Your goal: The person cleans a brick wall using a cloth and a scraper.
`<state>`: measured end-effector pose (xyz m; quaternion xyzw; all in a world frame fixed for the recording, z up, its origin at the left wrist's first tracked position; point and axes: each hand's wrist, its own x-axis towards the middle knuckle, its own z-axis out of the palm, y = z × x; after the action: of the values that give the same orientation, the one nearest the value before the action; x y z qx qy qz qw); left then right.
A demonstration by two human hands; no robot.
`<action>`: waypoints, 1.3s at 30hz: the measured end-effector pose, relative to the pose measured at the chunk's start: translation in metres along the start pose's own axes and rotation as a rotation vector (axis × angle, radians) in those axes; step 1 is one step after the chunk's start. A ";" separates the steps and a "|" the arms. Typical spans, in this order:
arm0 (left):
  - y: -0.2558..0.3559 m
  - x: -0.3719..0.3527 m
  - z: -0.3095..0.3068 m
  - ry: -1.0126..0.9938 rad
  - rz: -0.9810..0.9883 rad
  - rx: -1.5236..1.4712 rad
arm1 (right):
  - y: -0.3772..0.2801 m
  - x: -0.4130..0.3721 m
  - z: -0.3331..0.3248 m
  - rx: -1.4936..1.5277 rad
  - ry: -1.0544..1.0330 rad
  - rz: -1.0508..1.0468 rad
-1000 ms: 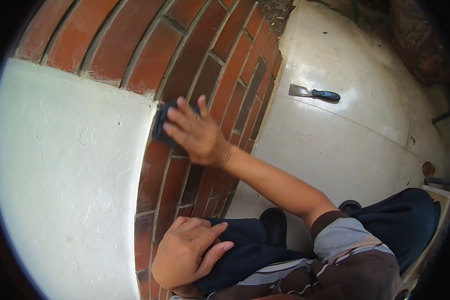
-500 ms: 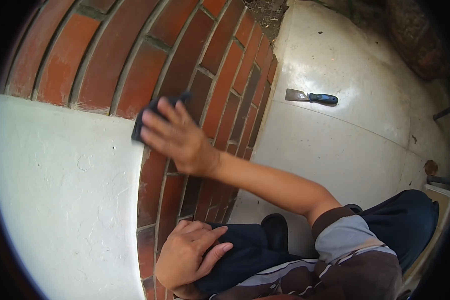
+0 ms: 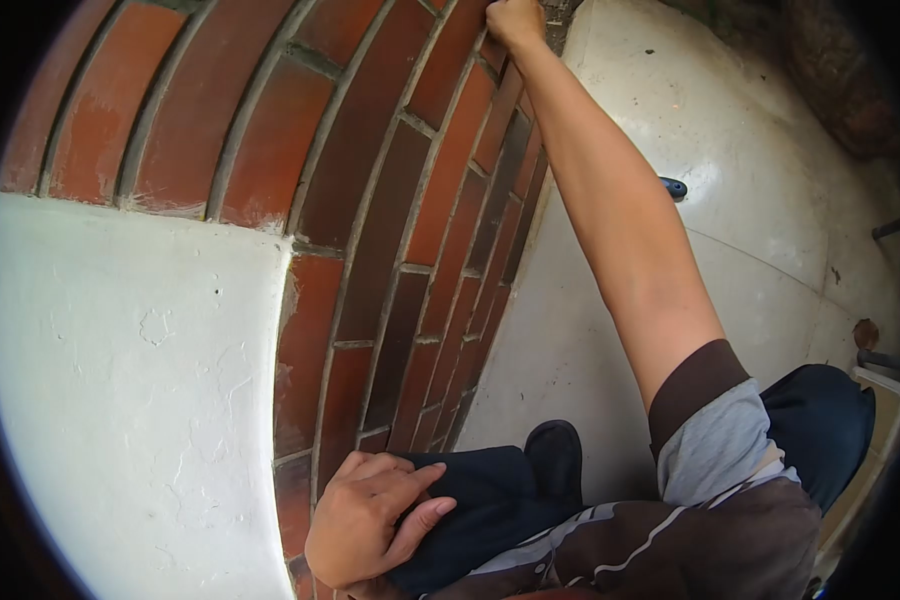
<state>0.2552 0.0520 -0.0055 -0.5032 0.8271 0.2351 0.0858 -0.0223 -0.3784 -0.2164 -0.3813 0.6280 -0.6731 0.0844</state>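
My right hand (image 3: 517, 22) is at the top edge of the view, at the far end of the brick wall (image 3: 377, 230). Its fingers are curled closed and partly cut off by the frame, so what they hold is hidden. No part of the dark cloth shows. My left hand (image 3: 370, 520) rests on my knee near the wall's lower edge, holding nothing, its fingers loosely bent and the thumb apart. Beyond my right forearm lies a scraper, of which only the dark blue and black handle (image 3: 674, 188) shows; the arm covers its blade.
A white painted surface (image 3: 120, 400) adjoins the bricks on the left. Pale floor slabs (image 3: 740, 290) run along the wall's right side. My dark shoe (image 3: 554, 460) stands on the floor near the wall. A large brown shape (image 3: 845, 90) is at the upper right.
My right hand has swung up and away along the bricks from the white surface's corner. The dark cloth under it is out of sight. My left hand has stayed on the knee.
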 end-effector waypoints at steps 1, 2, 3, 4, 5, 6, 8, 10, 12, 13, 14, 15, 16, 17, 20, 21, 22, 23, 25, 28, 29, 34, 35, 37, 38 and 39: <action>-0.001 0.000 0.000 -0.001 0.006 -0.006 | -0.003 0.006 -0.006 -0.092 -0.057 0.056; -0.001 -0.001 0.000 0.002 -0.002 -0.001 | 0.004 0.004 0.003 0.064 0.059 -0.120; -0.002 -0.002 0.000 0.010 -0.004 0.006 | 0.013 -0.007 0.013 0.111 0.083 -0.111; -0.002 0.000 0.001 0.013 -0.007 0.013 | -0.008 -0.042 0.004 0.157 0.106 -0.097; 0.000 0.000 0.001 0.022 -0.013 0.012 | -0.016 -0.082 -0.007 0.253 0.143 -0.230; 0.002 0.001 0.002 0.026 -0.018 0.012 | -0.022 -0.122 -0.014 0.349 0.127 -0.285; 0.006 0.003 0.002 0.021 -0.016 0.007 | -0.043 -0.213 -0.046 0.358 -0.018 -0.221; 0.008 0.007 0.003 0.020 -0.003 -0.004 | -0.048 -0.305 -0.065 0.361 -0.141 -0.125; 0.011 0.009 0.003 0.020 0.013 -0.005 | -0.049 -0.384 -0.077 0.331 -0.202 -0.073; 0.012 0.010 0.004 0.022 0.018 -0.005 | -0.041 -0.403 -0.080 0.314 -0.237 -0.076; 0.014 0.011 0.004 0.020 0.020 -0.010 | -0.037 -0.417 -0.085 0.297 -0.272 -0.073; 0.014 0.012 0.004 0.019 0.027 -0.013 | -0.029 -0.428 -0.089 0.279 -0.302 -0.072; 0.014 0.012 0.004 0.017 0.034 -0.016 | -0.023 -0.415 -0.095 0.242 -0.337 -0.121; 0.014 0.009 0.004 0.017 0.034 -0.014 | -0.014 -0.402 -0.095 0.197 -0.343 -0.116; 0.012 0.000 0.004 0.046 0.020 -0.010 | 0.027 -0.328 -0.075 0.023 -0.229 0.023; 0.012 -0.004 0.003 0.055 0.003 -0.004 | 0.050 -0.299 -0.060 0.010 -0.230 0.194; 0.012 -0.008 0.003 0.060 -0.015 0.002 | 0.069 -0.280 -0.049 -0.006 -0.228 0.367; 0.010 -0.011 0.005 0.072 -0.025 -0.005 | 0.075 -0.271 -0.047 0.006 -0.244 0.371; 0.004 -0.016 0.006 0.093 -0.036 -0.013 | 0.081 -0.264 -0.046 0.028 -0.265 0.379; 0.000 -0.017 0.006 0.100 -0.030 -0.030 | 0.044 -0.338 -0.056 0.068 -0.208 0.386; 0.000 -0.016 0.006 0.094 -0.010 -0.041 | 0.028 -0.371 -0.065 0.098 -0.223 0.394; -0.005 -0.014 0.004 0.044 0.073 -0.059 | -0.043 -0.497 -0.108 0.183 -0.454 0.578; -0.006 -0.013 0.006 0.063 0.086 -0.053 | -0.050 -0.509 -0.114 0.182 -0.490 0.592; -0.007 -0.014 0.008 0.098 0.115 -0.031 | -0.053 -0.514 -0.120 0.176 -0.533 0.618; -0.009 -0.014 0.008 0.095 0.129 -0.041 | -0.042 -0.500 -0.118 0.171 -0.537 0.626; -0.010 -0.016 0.007 0.112 0.133 -0.050 | -0.028 -0.485 -0.116 0.167 -0.544 0.635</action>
<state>0.2706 0.0642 -0.0090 -0.4617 0.8560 0.2325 0.0110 0.2532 0.0049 -0.3790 -0.3246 0.6122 -0.5372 0.4808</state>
